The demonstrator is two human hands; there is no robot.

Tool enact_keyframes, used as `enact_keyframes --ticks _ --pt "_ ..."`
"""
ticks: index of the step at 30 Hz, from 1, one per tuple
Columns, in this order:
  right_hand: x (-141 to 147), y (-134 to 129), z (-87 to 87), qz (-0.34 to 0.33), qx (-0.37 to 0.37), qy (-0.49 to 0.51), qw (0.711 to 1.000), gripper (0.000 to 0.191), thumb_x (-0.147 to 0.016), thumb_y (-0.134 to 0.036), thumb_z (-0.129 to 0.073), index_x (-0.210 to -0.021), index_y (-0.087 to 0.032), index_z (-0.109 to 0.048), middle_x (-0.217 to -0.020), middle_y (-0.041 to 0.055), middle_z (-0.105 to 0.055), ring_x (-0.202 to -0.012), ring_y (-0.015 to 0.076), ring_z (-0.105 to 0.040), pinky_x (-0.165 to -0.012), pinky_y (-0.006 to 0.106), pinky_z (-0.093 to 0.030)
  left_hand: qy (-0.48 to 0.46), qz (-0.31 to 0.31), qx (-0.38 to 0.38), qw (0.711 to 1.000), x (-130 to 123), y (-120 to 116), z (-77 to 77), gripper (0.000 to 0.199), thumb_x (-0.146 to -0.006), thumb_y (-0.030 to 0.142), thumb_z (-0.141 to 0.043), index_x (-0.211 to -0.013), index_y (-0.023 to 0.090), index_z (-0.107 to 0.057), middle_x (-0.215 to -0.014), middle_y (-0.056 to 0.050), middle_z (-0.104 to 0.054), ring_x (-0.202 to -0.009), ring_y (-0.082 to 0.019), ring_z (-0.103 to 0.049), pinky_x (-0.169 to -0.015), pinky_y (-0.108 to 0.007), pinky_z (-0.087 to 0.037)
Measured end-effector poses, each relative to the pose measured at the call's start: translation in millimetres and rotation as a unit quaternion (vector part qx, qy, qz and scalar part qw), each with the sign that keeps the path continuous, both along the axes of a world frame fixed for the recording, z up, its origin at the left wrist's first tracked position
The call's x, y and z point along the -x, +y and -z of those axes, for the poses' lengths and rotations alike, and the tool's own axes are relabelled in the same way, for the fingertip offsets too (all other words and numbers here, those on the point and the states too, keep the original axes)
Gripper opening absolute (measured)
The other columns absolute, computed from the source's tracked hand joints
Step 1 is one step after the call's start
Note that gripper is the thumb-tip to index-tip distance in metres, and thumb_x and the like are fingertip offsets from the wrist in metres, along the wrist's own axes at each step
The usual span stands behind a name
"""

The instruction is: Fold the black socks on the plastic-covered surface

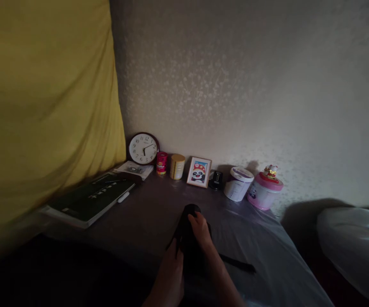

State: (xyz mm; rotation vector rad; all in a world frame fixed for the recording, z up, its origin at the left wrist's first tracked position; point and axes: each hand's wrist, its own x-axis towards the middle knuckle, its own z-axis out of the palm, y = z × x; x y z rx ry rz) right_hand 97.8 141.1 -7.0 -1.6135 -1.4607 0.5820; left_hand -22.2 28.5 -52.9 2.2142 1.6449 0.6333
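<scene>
A dark black bag [188,232] with straps, its details lost in the dim light, stands near the front of the covered table. My right hand [201,228] is closed on its upper right part, thumb and fingers near the top. Low on its left side, my left hand [173,256] grips it, the fingertips partly hidden by dark material. One black strap [238,263] trails across the table to the right of my right forearm.
Along the wall stand a round clock [143,148], a red can [161,163], a yellow-lidded can [177,166], a framed panda picture [199,172], a small black object [216,180], a white tub [238,184] and a pink-lidded tub [264,191]. A green book [91,198] lies left, beside a yellow curtain [50,98].
</scene>
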Motion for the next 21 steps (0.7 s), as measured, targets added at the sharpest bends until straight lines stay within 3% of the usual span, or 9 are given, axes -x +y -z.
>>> enact_keyframes --ticks 4,7,10,13,16,18,21 --pt "6 2 4.5 -0.024 0.029 -0.019 0.999 0.039 -0.076 -0.036 -0.053 -0.107 -0.013 -0.060 -0.082 0.0088 -0.070 -0.083 0.0217 -0.064 -0.071 0.028 -0.047 0.041 0.009 0.028 0.999 5 0 -2.6 0.068 -0.067 0.000 -0.038 -0.134 0.007 -0.029 -0.146 -0.018 -0.022 -0.134 -0.026 -0.021 -0.108 -0.041 -0.027" --pt "10 -1 0.6 -0.094 0.056 -0.005 0.994 0.037 -0.080 -0.034 -0.048 -0.110 -0.013 -0.055 -0.075 0.0043 -0.070 -0.064 0.0153 -0.064 -0.063 0.025 -0.046 0.064 0.008 0.044 0.997 7 1 -4.1 0.067 -0.068 0.002 -0.039 -0.134 0.008 -0.030 -0.145 -0.016 -0.026 -0.133 -0.025 -0.024 -0.108 -0.041 -0.028" --pt "13 -7 -7.0 -0.170 0.088 0.014 0.981 0.029 -0.084 -0.033 -0.043 -0.102 -0.015 -0.056 -0.073 0.0013 -0.071 -0.047 0.0094 -0.057 -0.053 0.022 -0.043 0.082 -0.001 0.056 0.995 7 3 4.1 0.064 -0.070 0.005 -0.039 -0.133 0.004 -0.031 -0.141 -0.019 -0.031 -0.131 -0.027 -0.028 -0.107 -0.042 -0.029" --pt "14 -13 -13.0 -0.192 0.079 -0.021 0.978 0.022 -0.084 -0.031 -0.042 -0.086 -0.018 -0.059 -0.074 0.0003 -0.072 -0.048 0.0083 -0.056 -0.053 0.021 -0.041 0.075 -0.009 0.021 0.997 11 3 22.5 0.056 -0.075 0.010 -0.037 -0.130 0.003 -0.036 -0.137 -0.021 -0.038 -0.127 -0.030 -0.035 -0.104 -0.044 -0.034" --pt "13 -18 -14.9 -0.195 0.058 -0.069 0.977 0.019 -0.083 -0.026 -0.043 -0.082 -0.020 -0.060 -0.075 -0.0010 -0.072 -0.054 0.0096 -0.059 -0.057 0.021 -0.040 0.044 -0.010 -0.076 0.996 18 -1 33.5 0.050 -0.079 0.020 -0.038 -0.127 0.004 -0.038 -0.128 -0.023 -0.048 -0.118 -0.030 -0.048 -0.095 -0.042 -0.045" --pt "12 -20 -14.6 -0.199 0.043 -0.083 0.976 0.019 -0.083 -0.024 -0.042 -0.083 -0.021 -0.061 -0.076 -0.0014 -0.072 -0.061 0.0108 -0.061 -0.059 0.021 -0.040 0.023 -0.022 -0.148 0.989 23 -4 27.1 0.047 -0.081 0.026 -0.040 -0.123 0.005 -0.039 -0.119 -0.023 -0.055 -0.109 -0.028 -0.056 -0.087 -0.040 -0.050" --pt "11 -20 -13.9 -0.203 0.036 -0.093 0.974 0.020 -0.084 -0.024 -0.043 -0.084 -0.021 -0.062 -0.077 -0.0015 -0.072 -0.069 0.0127 -0.063 -0.063 0.022 -0.041 0.001 -0.051 -0.215 0.975 23 -9 -0.3 0.035 -0.082 0.027 -0.042 -0.113 0.011 -0.045 -0.112 -0.018 -0.057 -0.104 -0.027 -0.057 -0.084 -0.041 -0.051"
